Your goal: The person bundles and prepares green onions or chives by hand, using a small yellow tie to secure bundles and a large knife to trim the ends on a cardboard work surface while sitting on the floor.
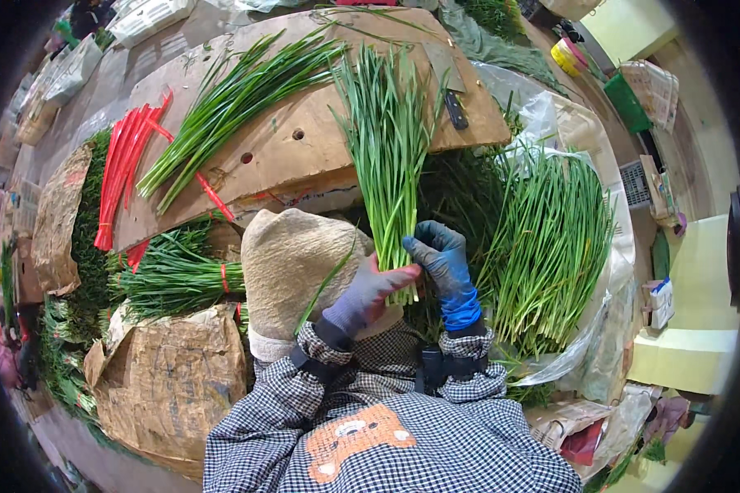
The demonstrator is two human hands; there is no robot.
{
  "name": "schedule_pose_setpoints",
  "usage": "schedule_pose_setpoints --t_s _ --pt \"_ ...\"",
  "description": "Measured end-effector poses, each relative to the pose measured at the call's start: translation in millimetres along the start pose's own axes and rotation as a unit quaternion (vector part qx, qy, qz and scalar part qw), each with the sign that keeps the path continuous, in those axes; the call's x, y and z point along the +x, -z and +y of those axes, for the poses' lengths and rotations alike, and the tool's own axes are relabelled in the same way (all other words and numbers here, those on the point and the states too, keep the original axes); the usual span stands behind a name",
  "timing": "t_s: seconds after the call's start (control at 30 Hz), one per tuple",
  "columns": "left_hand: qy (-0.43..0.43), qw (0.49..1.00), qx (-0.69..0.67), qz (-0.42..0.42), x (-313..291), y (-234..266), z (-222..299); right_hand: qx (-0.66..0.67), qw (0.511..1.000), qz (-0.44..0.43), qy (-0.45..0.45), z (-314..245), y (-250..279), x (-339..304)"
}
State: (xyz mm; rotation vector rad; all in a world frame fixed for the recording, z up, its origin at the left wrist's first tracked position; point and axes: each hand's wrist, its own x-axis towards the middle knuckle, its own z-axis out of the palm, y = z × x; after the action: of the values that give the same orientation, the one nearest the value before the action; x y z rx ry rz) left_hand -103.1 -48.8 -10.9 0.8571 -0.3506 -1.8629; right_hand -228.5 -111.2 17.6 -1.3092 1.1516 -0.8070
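Observation:
Above my lap, a bunch of garlic chives (386, 156) stands with its leaf tips toward the board and its pale stem ends toward me. My left hand (366, 296), in a grey and pink glove, is closed round the lower stems. Beside it, my right hand (441, 259), in a dark glove with a blue cuff, has its fingers bent in a pinch at the right side of the stems; what lies between its fingertips is too small to make out. One loose chive leaf (325, 283) hangs over my left wrist.
A wooden board (321, 156) ahead carries more chives (238, 99), red plastic ties (127, 156) and a black-handled knife (455, 108). At right, a large chive pile (551, 246) rests on clear plastic. A red-banded bunch (177, 275) and brown paper sacking (173, 370) lie left.

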Motion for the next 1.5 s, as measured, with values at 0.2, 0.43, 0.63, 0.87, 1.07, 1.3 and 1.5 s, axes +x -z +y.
schedule_pose_setpoints --t_s 0.2,0.43,0.63,0.87,1.07,1.3,1.5 --pt "0.002 1.0 0.009 0.02 -2 -3 4 -0.108 0.974 0.095 0.178 -2 10 7" --pt "-0.046 0.998 0.022 0.032 2 -4 -7 -0.342 0.911 0.014 0.23 -17 6 16" --pt "-0.031 0.999 0.014 0.031 4 2 -6 -0.321 0.913 0.023 0.253 -19 13 15" --pt "0.0 1.0 -0.01 0.017 1 -1 -3 -0.343 0.917 0.01 0.203 -24 22 6" --pt "0.026 0.999 0.002 0.019 -2 -2 2 -0.307 0.939 0.02 0.154 -24 24 2" --pt "0.017 0.988 -0.149 -0.038 -1 5 -1 -0.036 0.996 0.031 0.079 -26 32 -16" --pt "0.013 0.998 -0.066 -0.014 -3 -2 3 -0.047 0.992 0.056 0.106 -30 44 -33"
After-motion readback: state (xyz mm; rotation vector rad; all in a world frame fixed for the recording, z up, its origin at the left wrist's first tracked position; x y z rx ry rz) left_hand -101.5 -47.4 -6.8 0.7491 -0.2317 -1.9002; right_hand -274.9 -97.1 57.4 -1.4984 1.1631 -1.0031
